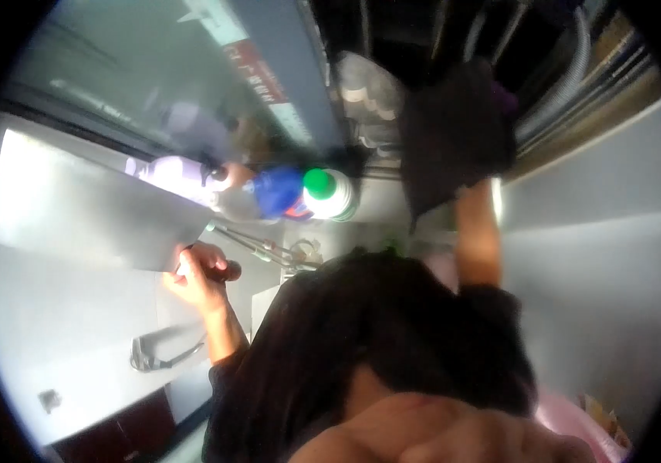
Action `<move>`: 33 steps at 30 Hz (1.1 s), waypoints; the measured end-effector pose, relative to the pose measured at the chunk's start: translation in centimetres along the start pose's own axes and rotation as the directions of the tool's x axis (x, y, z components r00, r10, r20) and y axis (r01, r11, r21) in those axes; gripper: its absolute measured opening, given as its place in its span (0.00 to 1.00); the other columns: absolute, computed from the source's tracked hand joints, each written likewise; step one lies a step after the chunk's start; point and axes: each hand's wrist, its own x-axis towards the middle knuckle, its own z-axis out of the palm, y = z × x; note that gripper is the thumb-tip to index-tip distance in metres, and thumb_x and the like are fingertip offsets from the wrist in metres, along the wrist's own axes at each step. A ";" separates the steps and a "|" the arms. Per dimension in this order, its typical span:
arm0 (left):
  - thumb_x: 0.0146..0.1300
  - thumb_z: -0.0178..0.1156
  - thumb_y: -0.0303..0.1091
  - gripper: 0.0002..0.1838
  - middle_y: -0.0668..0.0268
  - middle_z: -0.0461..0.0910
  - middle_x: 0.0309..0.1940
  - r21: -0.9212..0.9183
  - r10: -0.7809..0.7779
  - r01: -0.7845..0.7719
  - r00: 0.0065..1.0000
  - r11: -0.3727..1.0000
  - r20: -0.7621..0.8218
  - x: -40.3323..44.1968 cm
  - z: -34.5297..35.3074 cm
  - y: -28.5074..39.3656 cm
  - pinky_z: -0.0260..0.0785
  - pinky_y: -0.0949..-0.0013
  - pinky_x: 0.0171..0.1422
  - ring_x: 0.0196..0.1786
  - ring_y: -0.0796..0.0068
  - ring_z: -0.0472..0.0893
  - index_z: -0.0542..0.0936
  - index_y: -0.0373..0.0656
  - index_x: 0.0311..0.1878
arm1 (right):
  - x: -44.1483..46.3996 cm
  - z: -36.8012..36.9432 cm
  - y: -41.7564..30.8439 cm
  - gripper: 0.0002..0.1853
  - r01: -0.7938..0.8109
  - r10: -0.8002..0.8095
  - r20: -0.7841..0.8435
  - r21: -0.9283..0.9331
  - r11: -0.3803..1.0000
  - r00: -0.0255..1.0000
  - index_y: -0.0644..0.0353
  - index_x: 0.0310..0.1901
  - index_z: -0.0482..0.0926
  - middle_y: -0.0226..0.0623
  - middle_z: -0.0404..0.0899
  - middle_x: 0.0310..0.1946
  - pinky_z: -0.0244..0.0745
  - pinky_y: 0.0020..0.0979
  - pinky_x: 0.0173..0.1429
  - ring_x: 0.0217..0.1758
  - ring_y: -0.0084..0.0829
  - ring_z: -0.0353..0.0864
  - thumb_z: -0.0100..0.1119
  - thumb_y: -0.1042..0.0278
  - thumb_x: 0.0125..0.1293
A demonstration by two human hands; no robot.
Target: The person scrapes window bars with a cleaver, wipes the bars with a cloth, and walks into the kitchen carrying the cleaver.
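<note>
My left hand (201,276) is closed round a dark, rounded handle (230,271) whose end sticks out on the right. A broad, pale flat blade or sheet (99,208) stretches up and left from that hand; I cannot tell for sure that it joins the handle. My right arm reaches forward to a dark cloth (454,131) at the upper right. The cloth hangs over my right hand and hides its fingers. Nearby stand a white bottle with a green cap (319,185), a blue packet (278,193) and a pale purple pump bottle (172,171).
A glass pane with a printed sticker (253,69) fills the upper left. A ribbed grey hose (569,77) runs at the upper right, beside a pale wall (600,231). A tap-like metal fixture (257,243) is behind my left hand, and a grey bracket-shaped object (153,351) is below.
</note>
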 end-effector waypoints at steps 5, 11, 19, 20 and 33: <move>0.66 0.48 0.30 0.11 0.65 0.65 0.12 -0.009 0.015 -0.015 1.000 1.000 -0.015 -0.2 -0.6 -0.5 0.61 0.71 0.18 0.14 0.75 0.67 0.71 0.30 0.32 | -0.6 1.7 -2.8 0.22 0.197 0.089 0.297 -0.801 0.565 0.951 0.65 0.34 0.78 0.47 0.79 0.31 0.72 0.38 0.43 0.35 0.44 0.78 0.59 0.49 0.53; 0.65 0.45 0.26 0.08 0.63 0.67 0.12 0.046 0.020 -0.015 0.994 0.999 -0.106 -0.9 -1.7 -2.0 0.62 0.72 0.18 0.13 0.74 0.67 0.69 0.31 0.33 | -2.0 6.3 -5.6 0.19 0.515 0.272 0.509 -0.856 0.056 0.817 0.65 0.28 0.78 0.50 0.78 0.26 0.73 0.40 0.39 0.33 0.46 0.79 0.60 0.52 0.51; 0.64 0.47 0.28 0.09 0.63 0.68 0.12 0.129 0.001 0.020 0.987 0.991 -0.163 -1.6 -2.6 -3.2 0.61 0.74 0.18 0.13 0.75 0.68 0.68 0.34 0.28 | -0.5 10.7 -7.9 0.19 0.740 -0.106 0.733 -0.670 0.056 0.672 0.60 0.39 0.72 0.41 0.71 0.45 0.74 0.35 0.43 0.41 0.38 0.77 0.68 0.69 0.44; 0.64 0.48 0.29 0.10 0.63 0.68 0.12 0.148 -0.025 0.054 0.981 0.988 -0.194 -1.6 -2.4 -3.1 0.61 0.74 0.18 0.13 0.76 0.68 0.68 0.34 0.27 | -0.2 11.3 -8.2 0.22 0.823 -0.220 0.793 -0.545 0.161 0.568 0.60 0.42 0.71 0.41 0.68 0.51 0.74 0.35 0.44 0.42 0.38 0.77 0.68 0.72 0.43; 0.64 0.47 0.26 0.06 0.65 0.67 0.12 0.105 -0.013 0.033 0.981 0.994 -0.192 -2.1 -3.1 -4.7 0.62 0.74 0.18 0.13 0.76 0.67 0.68 0.33 0.33 | 2.7 15.4 -1.8 0.21 0.923 -0.001 0.928 -0.372 -0.102 0.374 0.55 0.59 0.67 0.48 0.76 0.41 0.74 0.33 0.37 0.28 0.39 0.77 0.43 0.69 0.64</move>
